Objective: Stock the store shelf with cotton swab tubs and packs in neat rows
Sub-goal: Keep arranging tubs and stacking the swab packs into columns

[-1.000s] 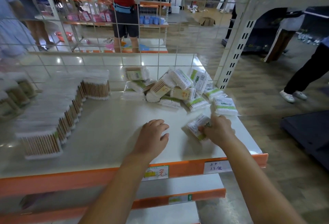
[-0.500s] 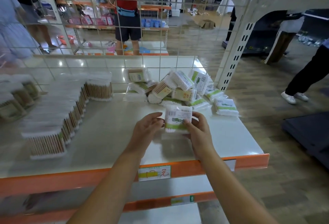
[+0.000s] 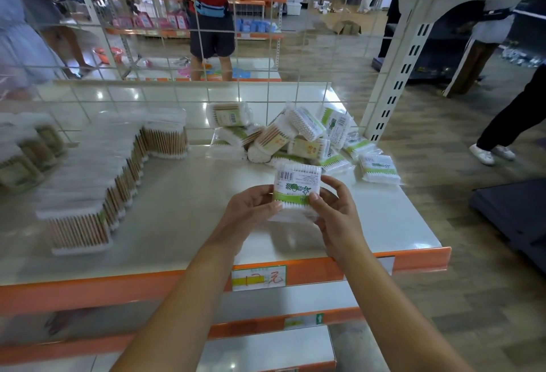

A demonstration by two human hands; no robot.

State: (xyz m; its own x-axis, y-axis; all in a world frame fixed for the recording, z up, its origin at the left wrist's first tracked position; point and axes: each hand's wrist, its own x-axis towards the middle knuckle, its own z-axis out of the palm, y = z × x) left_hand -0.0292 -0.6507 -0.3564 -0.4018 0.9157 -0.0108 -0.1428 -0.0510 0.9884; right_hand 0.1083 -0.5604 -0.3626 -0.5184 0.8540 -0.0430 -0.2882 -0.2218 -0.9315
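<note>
Reading from the left, we find the row of tubs (image 3: 88, 194) running in a stepped line along the shelf (image 3: 177, 224), wooden stems upright and tubs touching one another; motion blur softens its far end. Next comes our left hand (image 3: 251, 209), its fingers curled against the left edge of a cotton swab pack (image 3: 297, 187). A second ago this hand lay flat and idle on the shelf surface; it now shares the grip. The pack itself, lying on the shelf under the right hand a second ago, is now raised above the shelf between both hands, label and barcode facing us, green band across its lower half. Our right hand (image 3: 334, 212) pinches the right edge, thumb on the front face, fingers wrapped behind. Behind the hands lies the unsorted heap (image 3: 283, 138) of tubs and packs against the wire grille (image 3: 266, 46), and to its right a single pack (image 3: 379, 169) lies flat near the shelf's right edge. We judge that the lift marks the step from picking to orienting: the pack has left the pile and still needs a place in a row. The bare shelf between row and heap seems the likely site.
</note>
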